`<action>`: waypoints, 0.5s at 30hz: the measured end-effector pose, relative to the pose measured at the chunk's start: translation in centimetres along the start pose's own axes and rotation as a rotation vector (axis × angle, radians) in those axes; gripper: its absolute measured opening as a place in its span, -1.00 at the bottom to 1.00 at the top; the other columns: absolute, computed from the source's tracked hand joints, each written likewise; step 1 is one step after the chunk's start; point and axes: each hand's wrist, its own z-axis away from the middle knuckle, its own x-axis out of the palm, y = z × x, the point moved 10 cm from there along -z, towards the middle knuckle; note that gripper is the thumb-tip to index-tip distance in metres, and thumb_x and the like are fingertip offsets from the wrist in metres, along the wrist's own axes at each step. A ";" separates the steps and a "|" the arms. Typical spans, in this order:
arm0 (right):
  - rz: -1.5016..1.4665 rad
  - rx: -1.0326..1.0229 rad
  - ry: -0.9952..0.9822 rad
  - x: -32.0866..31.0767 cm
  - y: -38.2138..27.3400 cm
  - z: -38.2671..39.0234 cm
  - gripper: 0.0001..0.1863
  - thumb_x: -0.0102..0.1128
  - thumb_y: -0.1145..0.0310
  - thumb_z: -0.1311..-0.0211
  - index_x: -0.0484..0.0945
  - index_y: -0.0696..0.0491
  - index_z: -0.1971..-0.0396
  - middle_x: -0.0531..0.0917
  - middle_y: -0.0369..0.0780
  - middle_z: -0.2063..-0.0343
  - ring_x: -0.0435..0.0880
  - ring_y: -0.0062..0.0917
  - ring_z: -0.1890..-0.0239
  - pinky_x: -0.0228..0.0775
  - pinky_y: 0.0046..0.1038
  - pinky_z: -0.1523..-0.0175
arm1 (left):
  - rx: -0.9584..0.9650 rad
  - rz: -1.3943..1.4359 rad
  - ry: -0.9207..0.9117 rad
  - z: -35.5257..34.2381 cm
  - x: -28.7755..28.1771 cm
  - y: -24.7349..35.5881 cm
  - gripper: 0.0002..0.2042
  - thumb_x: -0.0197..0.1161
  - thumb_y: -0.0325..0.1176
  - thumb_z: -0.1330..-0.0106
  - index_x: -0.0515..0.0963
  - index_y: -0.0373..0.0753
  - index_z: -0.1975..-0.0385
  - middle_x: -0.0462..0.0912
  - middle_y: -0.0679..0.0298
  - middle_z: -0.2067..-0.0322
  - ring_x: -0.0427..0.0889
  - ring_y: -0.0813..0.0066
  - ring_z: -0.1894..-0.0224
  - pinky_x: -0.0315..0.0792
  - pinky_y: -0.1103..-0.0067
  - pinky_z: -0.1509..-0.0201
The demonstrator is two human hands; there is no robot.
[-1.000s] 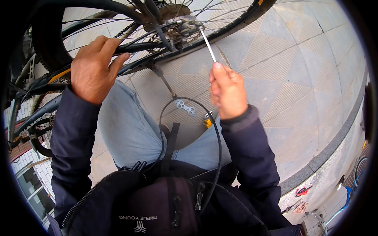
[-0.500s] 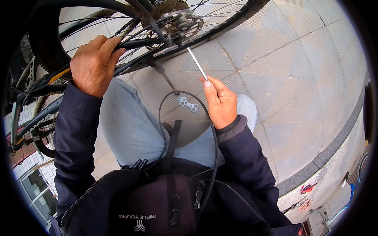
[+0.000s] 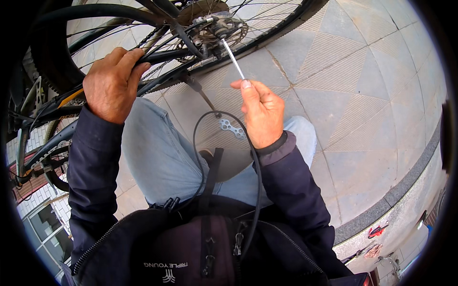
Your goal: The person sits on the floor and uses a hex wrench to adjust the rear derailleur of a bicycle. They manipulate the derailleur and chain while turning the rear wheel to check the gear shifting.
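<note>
My right hand [image 3: 262, 110] pinches a slim silver hex key [image 3: 234, 59] between thumb and fingers. The key's far tip meets the disc brake caliper [image 3: 222, 29] at the wheel hub, though I cannot tell if it sits in a bolt. Behind the caliper is the round brake rotor [image 3: 244, 34]. My left hand [image 3: 110, 86] is closed round a black frame tube [image 3: 167, 56] of the bicycle. A kickstand [image 3: 202, 93] reaches down to the paving between my hands. Beside its foot lies a flat silver multi-hole wrench [image 3: 232, 128].
The wheel's black tyre [image 3: 286, 33] curves across the top. Other bicycle parts [image 3: 47, 157] crowd the left side. A black cable loop [image 3: 195, 128] hangs before my knees. Paving slabs [image 3: 362, 119] stretch right to a curved kerb [image 3: 381, 205], with red-handled pliers [image 3: 377, 231] beyond it.
My right hand has moved up and slightly left, bringing the hex key's tip from below the hub onto the caliper. My left hand stays on the frame tube.
</note>
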 end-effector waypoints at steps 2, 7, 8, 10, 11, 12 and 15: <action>-0.058 0.061 -0.005 0.1 0.7 -0.1 -0.70 0.06 0.21 -0.35 0.61 0.16 0.28 0.35 -0.48 0.68 0.29 -0.81 0.61 0.17 -0.69 0.49 | -0.001 0.003 0.005 0.0 -0.1 0.0 -0.79 0.31 -0.39 -0.12 0.58 -0.26 0.26 0.58 0.21 0.42 0.57 0.22 0.42 0.41 0.47 0.34; -0.143 0.097 -0.018 -0.1 1.6 -0.1 -0.70 0.08 0.20 -0.33 0.62 0.15 0.32 0.36 -0.46 0.68 0.30 -0.80 0.60 0.18 -0.69 0.48 | 0.011 -0.003 0.012 -0.1 -0.1 0.2 -0.79 0.32 -0.39 -0.11 0.59 -0.26 0.26 0.58 0.21 0.43 0.56 0.24 0.44 0.41 0.47 0.35; -0.136 0.090 -0.014 0.0 1.4 0.0 -0.70 0.09 0.20 -0.33 0.62 0.15 0.33 0.36 -0.46 0.68 0.30 -0.80 0.60 0.17 -0.69 0.48 | 0.008 -0.004 0.013 -0.1 -0.2 0.2 -0.79 0.32 -0.39 -0.11 0.59 -0.26 0.26 0.58 0.21 0.43 0.56 0.24 0.44 0.41 0.47 0.35; -0.134 0.091 -0.011 0.1 1.2 0.1 -0.70 0.09 0.20 -0.33 0.62 0.15 0.34 0.36 -0.46 0.68 0.30 -0.81 0.60 0.17 -0.69 0.49 | 0.003 -0.001 0.010 0.0 -0.1 0.2 -0.79 0.32 -0.40 -0.11 0.59 -0.26 0.26 0.58 0.22 0.43 0.55 0.24 0.44 0.41 0.47 0.35; -0.139 0.095 -0.012 0.3 1.0 0.1 -0.70 0.09 0.20 -0.33 0.62 0.15 0.35 0.36 -0.46 0.68 0.30 -0.81 0.60 0.16 -0.69 0.49 | 0.000 0.003 0.009 0.0 -0.1 0.2 -0.79 0.32 -0.40 -0.11 0.59 -0.26 0.26 0.58 0.22 0.43 0.55 0.24 0.44 0.41 0.47 0.35; -0.143 0.098 -0.013 0.3 0.9 0.1 -0.70 0.10 0.20 -0.33 0.62 0.15 0.36 0.36 -0.46 0.68 0.30 -0.81 0.60 0.16 -0.69 0.49 | -0.003 0.006 0.008 0.0 -0.1 0.1 -0.79 0.32 -0.40 -0.10 0.60 -0.26 0.25 0.58 0.22 0.43 0.55 0.24 0.44 0.41 0.47 0.35; -0.144 0.080 -0.015 0.3 1.0 0.0 -0.70 0.10 0.20 -0.33 0.62 0.16 0.36 0.37 -0.46 0.69 0.30 -0.81 0.61 0.15 -0.69 0.50 | -0.001 -0.009 0.006 -0.1 -0.2 0.2 -0.79 0.33 -0.40 -0.11 0.60 -0.26 0.25 0.58 0.22 0.42 0.55 0.25 0.43 0.41 0.47 0.35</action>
